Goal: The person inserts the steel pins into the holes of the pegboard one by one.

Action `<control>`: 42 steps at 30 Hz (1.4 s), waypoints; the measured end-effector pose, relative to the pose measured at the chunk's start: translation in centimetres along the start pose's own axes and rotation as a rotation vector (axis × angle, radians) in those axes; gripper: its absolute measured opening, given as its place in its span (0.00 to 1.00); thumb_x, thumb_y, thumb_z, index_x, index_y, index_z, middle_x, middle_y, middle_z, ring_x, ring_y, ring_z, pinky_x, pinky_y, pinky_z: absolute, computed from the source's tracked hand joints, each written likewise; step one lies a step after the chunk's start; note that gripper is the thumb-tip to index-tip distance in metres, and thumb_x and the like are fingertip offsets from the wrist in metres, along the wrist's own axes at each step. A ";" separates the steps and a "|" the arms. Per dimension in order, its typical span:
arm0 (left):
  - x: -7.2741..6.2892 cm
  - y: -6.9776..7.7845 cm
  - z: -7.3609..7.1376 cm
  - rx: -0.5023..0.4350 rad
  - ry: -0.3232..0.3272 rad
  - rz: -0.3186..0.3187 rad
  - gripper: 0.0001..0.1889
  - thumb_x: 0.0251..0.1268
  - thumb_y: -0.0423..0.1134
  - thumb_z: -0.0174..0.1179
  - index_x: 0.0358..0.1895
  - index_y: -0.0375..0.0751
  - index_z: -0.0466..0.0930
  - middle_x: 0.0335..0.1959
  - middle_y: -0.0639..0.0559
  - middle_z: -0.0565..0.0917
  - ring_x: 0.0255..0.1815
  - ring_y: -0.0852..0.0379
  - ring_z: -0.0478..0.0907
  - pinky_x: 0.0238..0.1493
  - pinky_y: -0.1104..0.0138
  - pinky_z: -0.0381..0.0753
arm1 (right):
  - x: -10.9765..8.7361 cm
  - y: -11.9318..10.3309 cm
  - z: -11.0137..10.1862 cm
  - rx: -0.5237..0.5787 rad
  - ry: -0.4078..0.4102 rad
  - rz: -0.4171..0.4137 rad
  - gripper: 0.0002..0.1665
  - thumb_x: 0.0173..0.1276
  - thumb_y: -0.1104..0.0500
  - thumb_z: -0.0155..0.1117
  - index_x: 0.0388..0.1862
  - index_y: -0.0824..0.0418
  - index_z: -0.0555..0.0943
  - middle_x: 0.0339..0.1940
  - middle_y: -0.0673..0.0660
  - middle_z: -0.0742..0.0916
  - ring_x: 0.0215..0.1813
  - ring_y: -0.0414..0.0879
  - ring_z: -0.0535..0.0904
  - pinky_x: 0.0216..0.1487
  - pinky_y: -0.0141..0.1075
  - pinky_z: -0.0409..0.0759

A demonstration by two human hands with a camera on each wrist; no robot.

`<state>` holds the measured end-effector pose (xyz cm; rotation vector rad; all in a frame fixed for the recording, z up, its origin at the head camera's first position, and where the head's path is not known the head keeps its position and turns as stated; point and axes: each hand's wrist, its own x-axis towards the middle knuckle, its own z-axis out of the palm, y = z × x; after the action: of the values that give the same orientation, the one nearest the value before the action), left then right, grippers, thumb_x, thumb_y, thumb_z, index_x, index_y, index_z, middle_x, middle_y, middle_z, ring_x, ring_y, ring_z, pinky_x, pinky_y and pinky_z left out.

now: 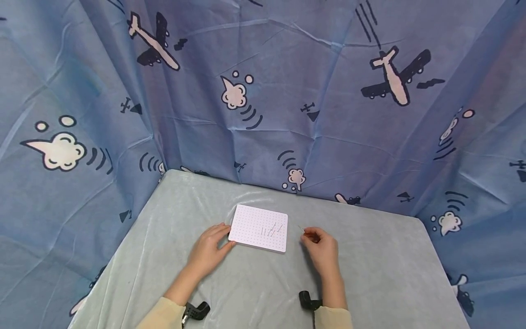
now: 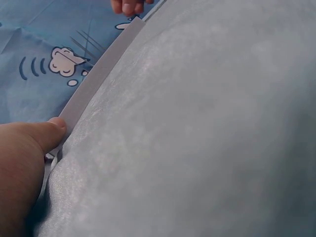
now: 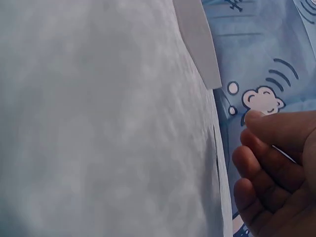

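Note:
A white pegboard [image 1: 258,227] with a grid of small holes lies on the table, several thin metal pins [image 1: 271,230] standing up from its right half at differing slants. At its near left corner my left hand [image 1: 211,249] holds the board, fingers along the left edge and thumb on the front side. The left wrist view shows that thumb [image 2: 57,131] pressed to the board's side wall [image 2: 98,74]. Right of the board, my right hand [image 1: 322,249] pinches a thin metal pin [image 1: 301,228] between thumb and fingertips. In the right wrist view its other fingers [image 3: 252,192] are curled.
A pale grey-green cloth covers the table [image 1: 382,265]. Blue curtains [image 1: 263,91] printed with planes and clouds hang behind it and at both sides. Black wrist mounts [image 1: 309,301] sit at both wrists by the cream sleeves [image 1: 333,317].

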<state>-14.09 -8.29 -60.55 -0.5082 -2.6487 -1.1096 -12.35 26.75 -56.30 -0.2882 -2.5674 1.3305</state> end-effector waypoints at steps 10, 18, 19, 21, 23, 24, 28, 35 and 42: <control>0.1 0.0 0.1 -0.002 0.014 0.025 0.26 0.65 0.43 0.81 0.64 0.38 0.89 0.65 0.41 0.88 0.72 0.39 0.80 0.77 0.45 0.76 | -0.1 1.2 -1.5 -0.036 0.046 0.024 0.14 0.67 0.69 0.79 0.51 0.68 0.90 0.42 0.61 0.93 0.43 0.51 0.89 0.40 0.25 0.82; -0.1 -0.1 0.2 -0.002 0.016 0.014 0.27 0.65 0.43 0.81 0.64 0.38 0.88 0.65 0.42 0.88 0.73 0.39 0.80 0.77 0.45 0.76 | 0.0 2.3 -1.9 -0.076 0.034 0.067 0.17 0.69 0.67 0.79 0.55 0.66 0.90 0.47 0.60 0.93 0.47 0.52 0.88 0.45 0.30 0.82; -0.1 -0.2 0.2 0.000 0.016 0.011 0.27 0.65 0.43 0.81 0.65 0.38 0.88 0.65 0.43 0.88 0.73 0.39 0.80 0.77 0.45 0.76 | 0.0 2.4 -1.9 -0.084 0.032 0.066 0.17 0.69 0.66 0.79 0.55 0.66 0.90 0.48 0.60 0.93 0.47 0.52 0.88 0.45 0.31 0.83; -0.1 -0.2 0.3 0.002 0.015 0.007 0.27 0.65 0.43 0.81 0.65 0.38 0.88 0.65 0.43 0.88 0.73 0.39 0.80 0.77 0.45 0.76 | 0.0 2.6 -1.9 -0.097 0.028 0.062 0.17 0.69 0.66 0.78 0.56 0.67 0.90 0.48 0.61 0.93 0.48 0.53 0.89 0.47 0.35 0.84; -0.1 -0.2 0.3 0.000 0.014 0.008 0.27 0.65 0.43 0.81 0.65 0.38 0.88 0.65 0.42 0.88 0.73 0.38 0.80 0.77 0.44 0.76 | 0.0 2.8 -1.9 -0.113 0.025 0.058 0.17 0.69 0.66 0.78 0.56 0.67 0.89 0.49 0.61 0.93 0.48 0.54 0.89 0.48 0.38 0.85; -0.1 -0.1 0.3 -0.001 0.014 0.011 0.27 0.65 0.43 0.81 0.64 0.38 0.88 0.65 0.42 0.88 0.73 0.38 0.80 0.77 0.44 0.76 | 0.0 2.8 -1.9 -0.121 0.025 0.056 0.18 0.69 0.66 0.78 0.57 0.67 0.90 0.49 0.61 0.93 0.49 0.54 0.89 0.49 0.40 0.86; -0.1 0.0 0.2 -0.005 0.024 0.023 0.27 0.64 0.43 0.81 0.64 0.37 0.89 0.64 0.40 0.88 0.72 0.37 0.80 0.76 0.44 0.77 | -0.1 2.9 -1.9 -0.153 0.012 0.040 0.17 0.69 0.66 0.78 0.56 0.67 0.90 0.50 0.61 0.93 0.49 0.55 0.88 0.51 0.46 0.86; -0.1 0.0 0.1 -0.003 0.028 0.022 0.26 0.65 0.43 0.81 0.64 0.38 0.89 0.65 0.40 0.87 0.71 0.38 0.81 0.76 0.44 0.78 | 0.0 2.7 -1.9 -0.217 -0.028 -0.030 0.15 0.70 0.66 0.78 0.54 0.68 0.91 0.45 0.62 0.91 0.49 0.58 0.88 0.53 0.55 0.88; -0.1 -0.1 0.3 0.012 0.026 0.028 0.26 0.65 0.44 0.81 0.64 0.39 0.89 0.65 0.42 0.88 0.72 0.38 0.81 0.76 0.45 0.77 | 0.1 2.8 -1.9 -0.245 -0.062 -0.053 0.12 0.71 0.66 0.77 0.51 0.69 0.92 0.43 0.61 0.89 0.48 0.60 0.88 0.54 0.57 0.87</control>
<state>-14.09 -8.19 -60.85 -0.5231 -2.6165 -1.0848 -11.74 29.90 -57.54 -0.2224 -2.7722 1.0219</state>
